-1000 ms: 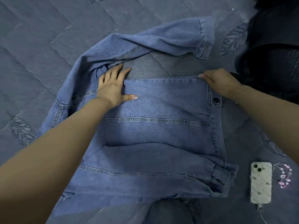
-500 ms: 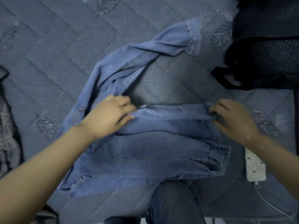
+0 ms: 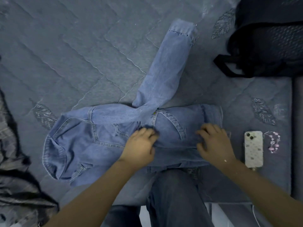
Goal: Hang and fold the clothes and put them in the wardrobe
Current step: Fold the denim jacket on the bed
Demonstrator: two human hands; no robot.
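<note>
1. On the quilted bed cover [image 3: 82, 51], right in front of your knee [image 3: 173, 190], the denim jacket [image 3: 91, 141] is lying partly folded: the right part is doubled over into a flat block, while the left part with collar and pocket is lying open and rumpled.
2. One sleeve [image 3: 167, 68] is sticking out away from you toward the far side, cuff at the far end, not tucked in.
3. Judging progress: you are mid-fold on this one garment. Sleeve and left side are waiting to be folded in, and no wardrobe is showing, so putting away is not yet done.
4. Your left hand [image 3: 139, 148] is resting on the middle of the jacket, fingers curled and seeming to be bunching a bit of denim; blurred, so the grip is a judgement.
5. Your right hand [image 3: 213, 145] is lying on the folded block, fingers bent and spread, pressing the cloth rather than pinching it, as far as I can tell.
6. Just right of the jacket, a phone [image 3: 253, 149] is lying face down with a beaded charm [image 3: 273, 141] beside it.
7. Farther out, a black bag [image 3: 268, 46] is sitting at far right, and dark plaid clothing [image 3: 14, 177] is piling at the left edge, likely waiting for folding too.
</note>
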